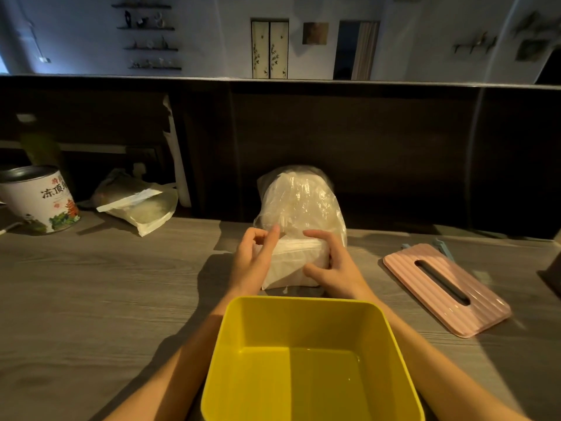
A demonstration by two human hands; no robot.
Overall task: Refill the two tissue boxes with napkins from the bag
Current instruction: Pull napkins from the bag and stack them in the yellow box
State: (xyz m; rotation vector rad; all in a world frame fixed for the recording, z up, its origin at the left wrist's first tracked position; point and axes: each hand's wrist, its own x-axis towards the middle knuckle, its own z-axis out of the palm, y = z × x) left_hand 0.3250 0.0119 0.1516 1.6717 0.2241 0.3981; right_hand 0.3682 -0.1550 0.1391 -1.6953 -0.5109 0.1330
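Setting: grey wood-grain table (pixel 91 284) below a dark panelled wall, dim light.
Bag: clear plastic napkin bag (pixel 299 205) stands mid-table, just beyond your yellow box (pixel 306 357), which sits open and empty.
Hands: your left hand (pixel 255 262) and right hand (pixel 334 265) flank the white napkin stack (pixel 291 265) at the bag's mouth, fingers loosely curled; actual grip unclear.
Handling: napkins look light, soft and floppy; film looks slippery. Clamp the stack's two short sides.
Hidden: only a pink slotted lid (pixel 446 287) shows; a second box cannot be made out.

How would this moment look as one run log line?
left hand: holds napkin stack | right hand: holds stack | bag: behind | yellow box: empty
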